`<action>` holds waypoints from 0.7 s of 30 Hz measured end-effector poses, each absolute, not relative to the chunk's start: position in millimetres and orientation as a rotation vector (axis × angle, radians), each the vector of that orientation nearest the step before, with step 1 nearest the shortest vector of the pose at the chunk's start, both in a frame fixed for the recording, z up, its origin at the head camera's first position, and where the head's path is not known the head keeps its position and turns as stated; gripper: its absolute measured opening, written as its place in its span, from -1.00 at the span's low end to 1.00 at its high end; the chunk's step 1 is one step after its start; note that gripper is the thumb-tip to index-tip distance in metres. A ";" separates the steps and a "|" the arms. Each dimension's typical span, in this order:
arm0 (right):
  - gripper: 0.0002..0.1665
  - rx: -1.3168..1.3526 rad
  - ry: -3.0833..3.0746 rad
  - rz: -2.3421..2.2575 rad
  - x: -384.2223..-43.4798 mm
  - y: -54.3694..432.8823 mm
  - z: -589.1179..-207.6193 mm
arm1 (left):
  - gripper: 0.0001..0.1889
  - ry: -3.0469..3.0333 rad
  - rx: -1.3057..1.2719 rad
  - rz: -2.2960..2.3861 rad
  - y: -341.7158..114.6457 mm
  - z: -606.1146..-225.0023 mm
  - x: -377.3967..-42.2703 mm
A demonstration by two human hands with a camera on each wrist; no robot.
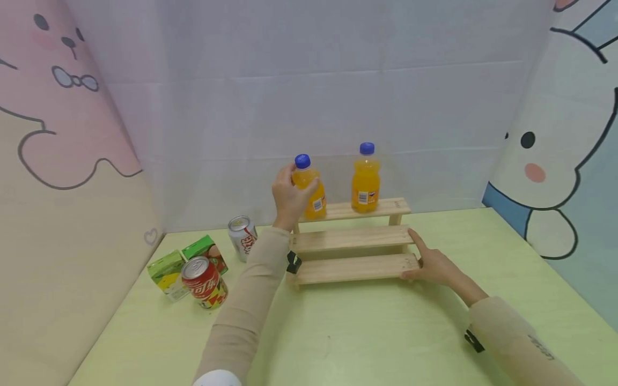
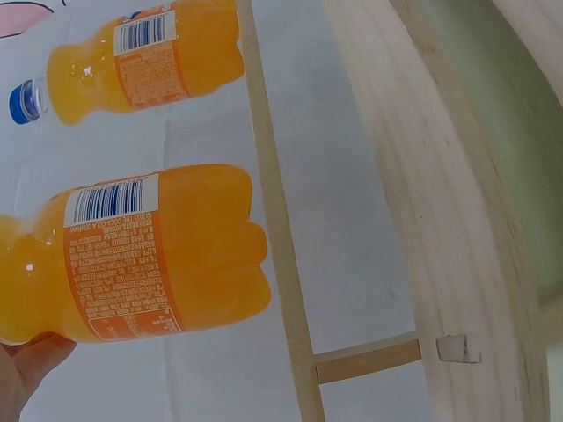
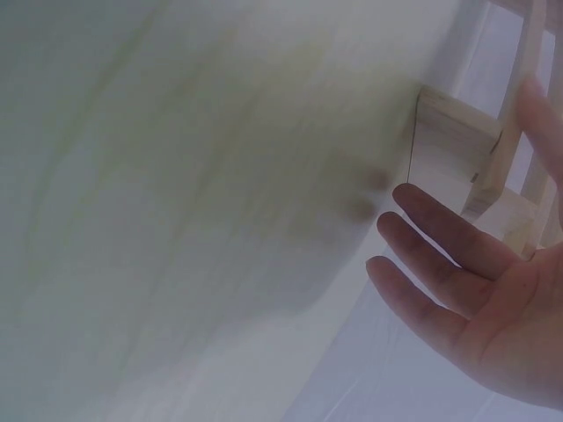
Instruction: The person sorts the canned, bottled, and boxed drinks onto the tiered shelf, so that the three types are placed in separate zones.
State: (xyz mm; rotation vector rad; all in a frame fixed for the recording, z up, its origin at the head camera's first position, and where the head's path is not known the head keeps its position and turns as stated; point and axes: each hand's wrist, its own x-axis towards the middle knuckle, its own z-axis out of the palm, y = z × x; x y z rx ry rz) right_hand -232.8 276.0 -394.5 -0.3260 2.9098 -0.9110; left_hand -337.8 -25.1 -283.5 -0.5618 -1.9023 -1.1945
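Note:
My left hand (image 1: 288, 199) grips a bottle of orange soda (image 1: 316, 208) with a blue cap, at the left end of the wooden rack's (image 1: 351, 239) top step. In the left wrist view the bottle's base is level with the step's edge, and the thumb or a finger shows at its lower left. A second, matching orange soda bottle (image 1: 365, 185) stands upright on the same step, farther right. My right hand (image 1: 434, 266) is at the rack's right end, fingers spread and fairly straight; one finger reaches the middle step's corner, another digit the lowest step.
Left of the rack stand a silver can (image 1: 242, 238), a red can (image 1: 205, 283), a green drink carton (image 1: 205, 249) and a yellow-green carton (image 1: 169, 273). A pale curtain (image 1: 270, 118) hangs right behind the rack. The light green table (image 1: 347, 332) extends in front.

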 end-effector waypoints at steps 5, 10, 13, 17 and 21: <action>0.33 -0.323 2.909 -0.895 -232.3 274.5 -395.0 | -0.52 -1.957 -0.506 -1.236 -24.7 -282.6 -339.5; 0.32 -0.312 2.905 -0.899 -231.6 273.6 -393.4 | -0.50 -2.022 -0.479 -1.278 -23.8 -281.0 -343.8; 0.32 -0.315 2.910 -0.900 -231.5 273.7 -393.1 | -0.48 -2.068 -0.479 -1.271 -22.5 -280.3 -345.9; 0.33 -0.311 2.915 -0.901 -231.8 274.6 -393.5 | -0.45 -2.126 -0.481 -1.246 -20.8 -279.6 -347.3; 0.34 -0.314 2.918 -0.899 -232.4 275.8 -394.4 | -0.42 -2.164 -0.497 -1.242 -21.4 -279.5 -346.3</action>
